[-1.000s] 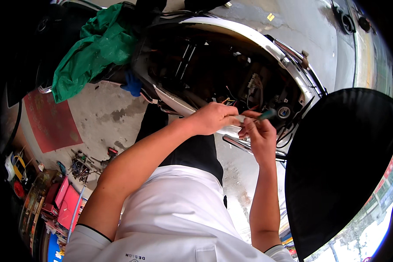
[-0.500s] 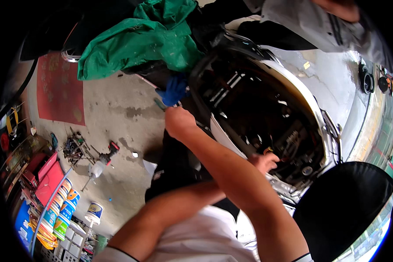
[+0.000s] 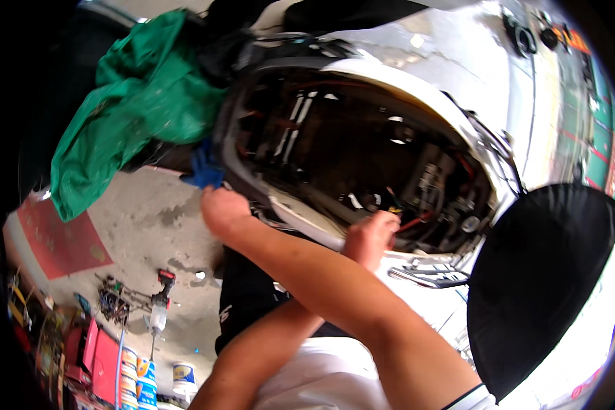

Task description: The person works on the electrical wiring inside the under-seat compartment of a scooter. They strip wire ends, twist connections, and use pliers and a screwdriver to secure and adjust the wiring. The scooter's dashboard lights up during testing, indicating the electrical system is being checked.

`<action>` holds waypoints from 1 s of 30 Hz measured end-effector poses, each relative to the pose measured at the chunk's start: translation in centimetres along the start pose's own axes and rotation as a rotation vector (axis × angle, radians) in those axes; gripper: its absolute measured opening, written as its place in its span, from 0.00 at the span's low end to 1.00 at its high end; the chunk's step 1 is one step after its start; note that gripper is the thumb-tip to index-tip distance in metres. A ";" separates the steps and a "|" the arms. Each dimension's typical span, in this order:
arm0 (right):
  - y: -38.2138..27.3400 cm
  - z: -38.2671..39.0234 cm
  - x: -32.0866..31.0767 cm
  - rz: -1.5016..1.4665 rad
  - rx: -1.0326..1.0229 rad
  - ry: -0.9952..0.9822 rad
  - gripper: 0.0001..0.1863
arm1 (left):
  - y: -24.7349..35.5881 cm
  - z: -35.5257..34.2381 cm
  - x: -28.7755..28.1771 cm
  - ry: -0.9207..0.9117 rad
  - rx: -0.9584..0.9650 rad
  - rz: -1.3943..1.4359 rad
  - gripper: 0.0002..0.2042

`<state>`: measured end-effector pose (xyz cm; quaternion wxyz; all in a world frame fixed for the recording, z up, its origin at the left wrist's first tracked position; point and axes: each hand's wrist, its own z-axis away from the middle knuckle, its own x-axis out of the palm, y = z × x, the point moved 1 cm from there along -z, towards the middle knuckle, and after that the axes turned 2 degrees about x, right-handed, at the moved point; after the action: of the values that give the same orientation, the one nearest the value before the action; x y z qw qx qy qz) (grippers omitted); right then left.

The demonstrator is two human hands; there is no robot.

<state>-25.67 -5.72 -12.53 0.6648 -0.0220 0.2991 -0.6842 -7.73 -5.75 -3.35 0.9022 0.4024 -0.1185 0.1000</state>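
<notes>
A white scooter [image 3: 417, 92] stands with its seat raised and its dark inner compartment [image 3: 348, 143] of wires and parts open. My arms are crossed. My right hand [image 3: 222, 208] reaches left over the other arm and is closed at the scooter's left edge, just below a blue cloth [image 3: 201, 167]; the blur hides whether it holds anything. My left hand [image 3: 370, 236] rests on the white front rim [image 3: 301, 217] of the compartment, fingers curled in toward red and yellow wires [image 3: 406, 220]. What the fingers grip is hidden.
A green tarp [image 3: 126, 116] drapes the scooter's left side. The raised black seat [image 3: 540, 273] fills the right. On the concrete floor at lower left lie a power drill [image 3: 160, 294], scattered tools [image 3: 113, 301], a red mat [image 3: 55, 239] and stacked tubs [image 3: 140, 376].
My right hand has left the left hand and swung across to the scooter's left edge by the blue cloth. My left hand stays at the compartment's rim. The view has shifted.
</notes>
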 end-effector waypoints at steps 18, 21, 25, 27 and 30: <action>27.8 18.5 -15.0 -0.052 0.414 0.334 0.07 | 2.2 -4.8 -0.9 0.045 -0.448 -0.111 0.07; 28.3 18.8 -14.7 -0.062 0.335 0.395 0.07 | 1.8 -5.4 -0.4 0.050 -0.476 -0.134 0.08; 29.8 19.8 -13.8 -0.422 0.273 0.424 0.09 | 1.8 -5.6 0.3 0.024 -0.529 -0.171 0.09; 31.0 20.2 -12.9 -0.619 0.217 0.376 0.10 | 1.7 -5.7 0.5 -0.019 -0.546 -0.165 0.09; 31.4 20.9 -12.2 -0.713 0.155 0.367 0.11 | 2.0 -6.1 1.2 -0.055 -0.519 -0.230 0.09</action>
<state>12.81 -0.44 -4.65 0.3213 0.0485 0.3339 -0.8848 -6.31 0.26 -5.58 0.9770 0.1713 -0.1180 -0.0476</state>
